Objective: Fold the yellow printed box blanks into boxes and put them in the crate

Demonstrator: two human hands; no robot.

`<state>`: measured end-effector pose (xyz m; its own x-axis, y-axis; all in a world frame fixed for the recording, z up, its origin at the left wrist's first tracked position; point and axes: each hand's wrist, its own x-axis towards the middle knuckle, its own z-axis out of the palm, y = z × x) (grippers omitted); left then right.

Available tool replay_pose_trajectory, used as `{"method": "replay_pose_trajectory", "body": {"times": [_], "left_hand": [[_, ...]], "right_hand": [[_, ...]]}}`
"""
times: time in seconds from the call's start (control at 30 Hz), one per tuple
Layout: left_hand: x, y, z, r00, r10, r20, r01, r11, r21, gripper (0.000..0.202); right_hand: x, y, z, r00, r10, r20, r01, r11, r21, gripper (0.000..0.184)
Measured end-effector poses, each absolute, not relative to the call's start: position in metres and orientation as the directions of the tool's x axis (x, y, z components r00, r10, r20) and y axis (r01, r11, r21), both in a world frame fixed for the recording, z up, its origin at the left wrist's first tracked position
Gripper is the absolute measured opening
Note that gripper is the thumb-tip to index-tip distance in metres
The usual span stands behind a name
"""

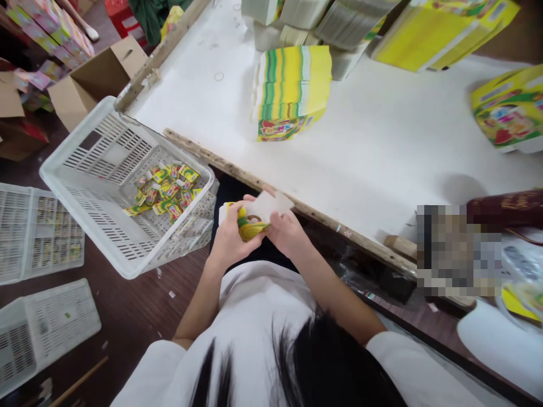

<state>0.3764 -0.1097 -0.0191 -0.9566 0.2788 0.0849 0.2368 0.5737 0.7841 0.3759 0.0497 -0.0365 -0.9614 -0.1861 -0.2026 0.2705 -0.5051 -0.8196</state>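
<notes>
Both my hands hold one small flat carton blank (257,213), yellow and green printed with a white inner face, just below the table's front edge. My left hand (231,234) grips its left, printed end with fingers curled. My right hand (288,232) pinches the white flap on the right. A white plastic basket (91,195) stands tilted to the left of my hands, holding several small folded yellow-green boxes (167,189). On the white table (382,147) lies a fanned stack of flat yellow-green blanks (292,90).
More stacks of blanks and yellow cartons (441,28) sit along the table's far side, and a printed box (509,110) at the right edge. White baskets (38,234) and an open cardboard box (91,79) are on the floor at left. Another person's dark sleeve (509,206) shows right.
</notes>
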Motion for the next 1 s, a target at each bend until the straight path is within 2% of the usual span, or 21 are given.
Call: {"method": "replay_pose_trajectory", "body": {"times": [0.1, 0.2, 0.33, 0.4, 0.53, 0.67, 0.73, 0.83, 0.9, 1.0], "left_hand": [[0.374, -0.111, -0.022, -0.958, 0.267, 0.108, 0.243, 0.544, 0.803, 0.091], [0.373, -0.111, -0.022, -0.947, 0.309, 0.089, 0.262, 0.581, 0.771, 0.088], [0.373, -0.11, -0.021, -0.927, 0.365, 0.091, 0.299, 0.568, 0.767, 0.091], [0.374, -0.109, -0.023, -0.923, 0.366, 0.121, 0.325, 0.568, 0.756, 0.089], [0.377, -0.106, -0.028, -0.914, 0.358, 0.189, 0.379, 0.592, 0.711, 0.073], [0.377, -0.106, -0.029, -0.924, 0.369, 0.098, 0.311, 0.58, 0.753, 0.065], [0.376, -0.107, -0.031, -0.929, 0.365, 0.064, 0.279, 0.573, 0.771, 0.07], [0.375, -0.107, -0.038, -0.922, 0.364, 0.131, 0.333, 0.576, 0.747, 0.074], [0.374, -0.107, -0.041, -0.935, 0.316, 0.16, 0.327, 0.596, 0.733, 0.079], [0.374, -0.111, -0.037, -0.966, 0.205, 0.159, 0.256, 0.655, 0.711, 0.078]], "right_hand": [[0.376, 0.045, -0.034, -0.948, -0.249, -0.2, 0.312, -0.581, -0.752, 0.089], [0.375, 0.043, -0.033, -0.923, -0.323, -0.211, 0.368, -0.575, -0.731, 0.071], [0.373, 0.046, -0.033, -0.887, -0.405, -0.221, 0.43, -0.553, -0.714, 0.059], [0.372, 0.045, -0.034, -0.888, -0.386, -0.25, 0.44, -0.551, -0.709, 0.058], [0.372, 0.037, -0.034, -0.923, -0.245, -0.295, 0.383, -0.529, -0.757, 0.058], [0.376, 0.036, -0.035, -0.944, -0.269, -0.192, 0.287, -0.376, -0.881, 0.063], [0.378, 0.04, -0.034, -0.956, -0.284, -0.068, 0.131, -0.207, -0.97, 0.069], [0.38, 0.045, -0.033, -0.949, -0.292, 0.115, -0.137, 0.057, -0.989, 0.056], [0.38, 0.046, -0.034, -0.954, -0.244, 0.173, -0.211, 0.138, -0.968, 0.048], [0.377, 0.05, -0.039, -0.979, -0.085, 0.185, -0.196, 0.135, -0.971, 0.049]]}}
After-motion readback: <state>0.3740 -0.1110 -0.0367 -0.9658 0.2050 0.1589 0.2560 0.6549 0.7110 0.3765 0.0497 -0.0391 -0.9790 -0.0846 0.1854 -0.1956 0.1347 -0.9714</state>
